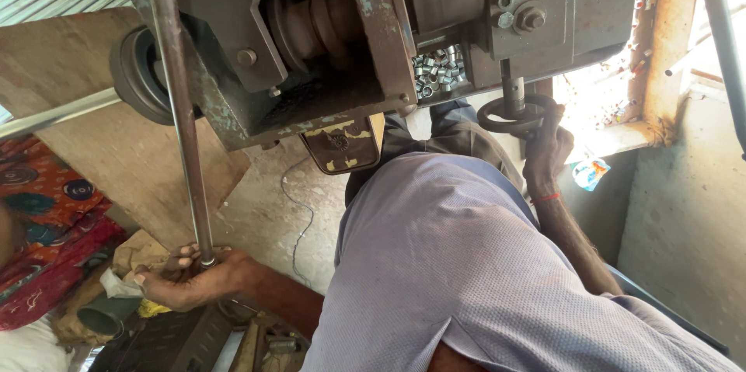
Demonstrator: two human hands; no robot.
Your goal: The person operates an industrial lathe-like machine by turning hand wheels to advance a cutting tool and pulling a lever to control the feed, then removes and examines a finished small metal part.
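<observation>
The left hand [186,279] wraps around the lower end of a long steel rod [183,116] that runs up into the grey machine [326,100]. The right hand [546,147] grips a dark handwheel [509,117] beneath the machine, near a tray of small metal bushings [439,71].
</observation>
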